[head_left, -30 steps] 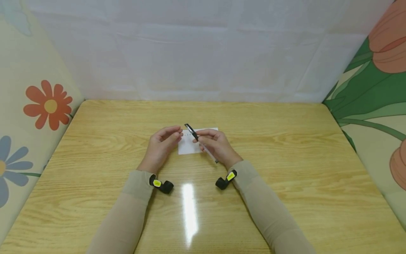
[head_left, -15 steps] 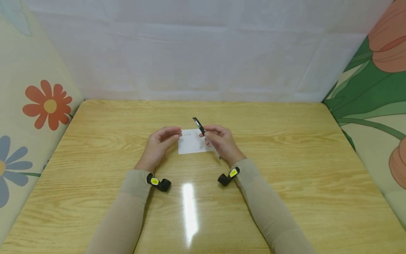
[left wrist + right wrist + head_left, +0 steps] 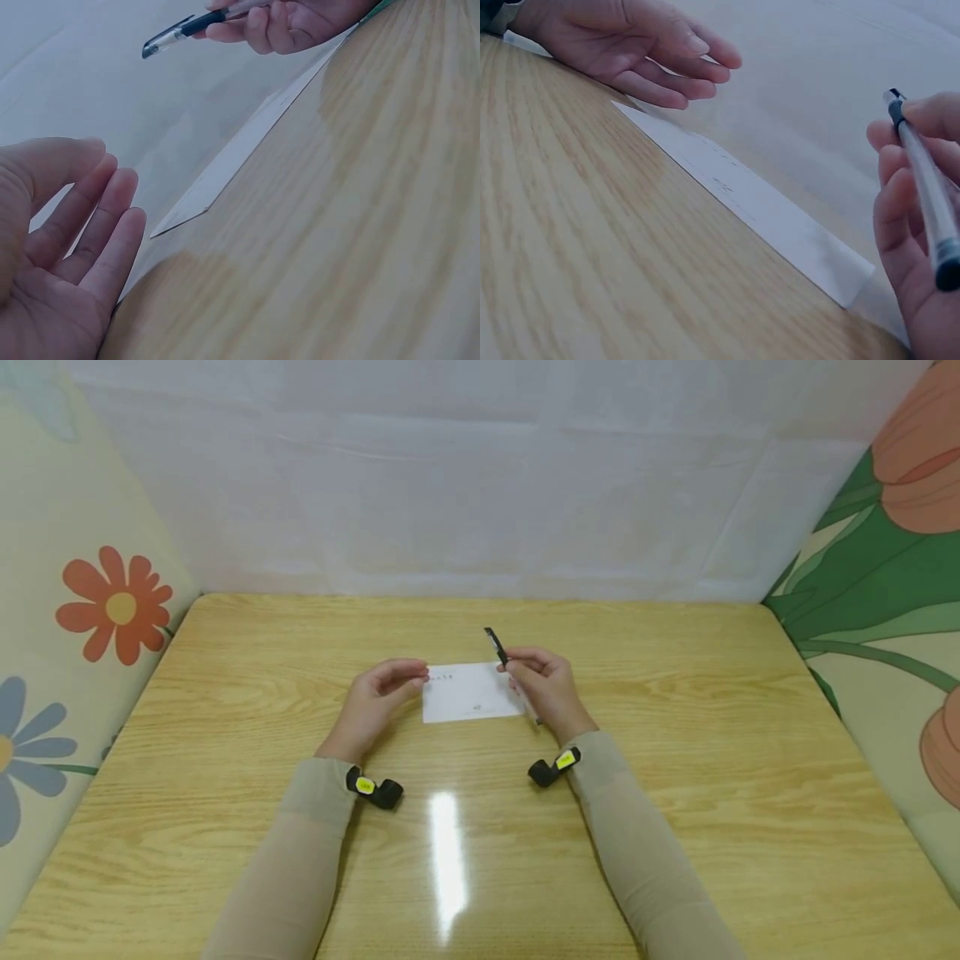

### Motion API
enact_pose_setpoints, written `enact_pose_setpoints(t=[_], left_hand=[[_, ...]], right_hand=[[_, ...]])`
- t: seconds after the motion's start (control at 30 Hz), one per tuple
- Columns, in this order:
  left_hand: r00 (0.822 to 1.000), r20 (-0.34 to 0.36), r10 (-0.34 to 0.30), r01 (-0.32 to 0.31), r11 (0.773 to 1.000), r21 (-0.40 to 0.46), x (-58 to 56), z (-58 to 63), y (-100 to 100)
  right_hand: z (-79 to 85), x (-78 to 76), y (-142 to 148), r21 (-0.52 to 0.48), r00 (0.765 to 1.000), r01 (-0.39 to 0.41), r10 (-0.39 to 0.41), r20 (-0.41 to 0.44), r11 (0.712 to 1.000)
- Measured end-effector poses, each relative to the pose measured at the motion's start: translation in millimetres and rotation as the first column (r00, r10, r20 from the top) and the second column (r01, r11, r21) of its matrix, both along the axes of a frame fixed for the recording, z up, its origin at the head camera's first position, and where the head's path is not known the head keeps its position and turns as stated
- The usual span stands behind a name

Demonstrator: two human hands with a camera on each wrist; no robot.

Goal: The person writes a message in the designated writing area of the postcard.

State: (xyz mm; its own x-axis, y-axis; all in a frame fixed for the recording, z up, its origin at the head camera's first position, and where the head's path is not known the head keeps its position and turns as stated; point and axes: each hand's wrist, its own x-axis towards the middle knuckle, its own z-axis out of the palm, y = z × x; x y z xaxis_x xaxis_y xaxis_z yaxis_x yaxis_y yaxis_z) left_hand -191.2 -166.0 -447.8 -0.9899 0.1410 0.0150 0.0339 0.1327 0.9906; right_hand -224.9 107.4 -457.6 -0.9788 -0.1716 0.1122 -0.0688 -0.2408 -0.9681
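A white paper card [image 3: 467,695] with small dark writing along its top left and near its lower edge lies on the wooden table. Over its right end, my right hand [image 3: 546,687] pinches a gel pen [image 3: 928,184] between thumb and fingers. The pen has a clear barrel and a black clip cap [image 3: 166,39], and it points up and away to the left. My left hand [image 3: 386,697] holds nothing; its loosely bent fingers [image 3: 112,247] hover beside the card's left edge. Part of the card's right end is hidden behind the right hand in the head view.
The light wood table [image 3: 225,710] reaches a white cloth backdrop [image 3: 480,485] at the rear. Flower-patterned panels [image 3: 112,610] flank both sides. Each wrist wears a black camera mount [image 3: 378,788], and a bright reflection shines on the near tabletop.
My right hand has moved right with the pen, from over the card's middle to its right end, uncovering more writing. The left hand has barely shifted.
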Motion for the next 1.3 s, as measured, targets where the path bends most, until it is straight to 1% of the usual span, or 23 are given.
enact_pose_setpoints(t=[0.23, 0.4, 0.53, 0.73, 0.8, 0.97, 1.1, 1.2, 1.3], left_hand=[[1.0, 0.024, 0.002, -0.002, 1.0, -0.024, -1.2, -0.1, -0.4], [1.0, 0.016, 0.003, -0.002, 1.0, -0.03, -1.5, 0.5, -0.6], [1.0, 0.004, 0.008, -0.008, 1.0, -0.027, -2.3, -0.9, -0.8], [0.999, 0.014, 0.032, -0.031, 0.998, -0.053, -1.7, -1.6, -1.6], [0.999, 0.017, 0.035, -0.034, 0.997, -0.062, -1.3, -1.5, -1.9], [0.999, 0.028, 0.029, -0.028, 0.998, -0.06, -1.0, -1.0, -2.5], [1.0, 0.021, 0.011, -0.01, 0.998, -0.06, -0.5, 1.2, -3.1], [1.0, 0.013, 0.0, 0.001, 0.998, -0.065, 0.5, 3.9, -3.1], [1.0, 0.013, 0.004, -0.003, 0.997, -0.071, 0.7, 3.9, -3.2]], right_hand=[[-0.7, -4.6, 9.1, 0.049, 0.994, 0.111, -0.111, -0.006, 0.993], [-2.6, -7.6, 14.7, 0.122, 0.979, 0.203, -0.201, -0.029, 0.972], [-2.6, -8.3, 15.6, 0.191, 0.96, 0.281, -0.273, -0.067, 0.94], [-4.5, -11.3, 15.9, 0.282, 0.916, 0.401, -0.379, -0.13, 0.872], [-5.5, -12.6, 16.7, 0.292, 0.905, 0.426, -0.403, -0.136, 0.857], [-6.4, -14.7, 20.1, 0.303, 0.881, 0.474, -0.448, -0.154, 0.827], [-6.9, -15.9, 24.6, 0.343, 0.859, 0.511, -0.483, -0.169, 0.788], [-6.2, -14.9, 26.1, 0.398, 0.853, 0.521, -0.483, -0.199, 0.755], [-4.5, -12.9, 25.4, 0.433, 0.849, 0.527, -0.47, -0.24, 0.731]])
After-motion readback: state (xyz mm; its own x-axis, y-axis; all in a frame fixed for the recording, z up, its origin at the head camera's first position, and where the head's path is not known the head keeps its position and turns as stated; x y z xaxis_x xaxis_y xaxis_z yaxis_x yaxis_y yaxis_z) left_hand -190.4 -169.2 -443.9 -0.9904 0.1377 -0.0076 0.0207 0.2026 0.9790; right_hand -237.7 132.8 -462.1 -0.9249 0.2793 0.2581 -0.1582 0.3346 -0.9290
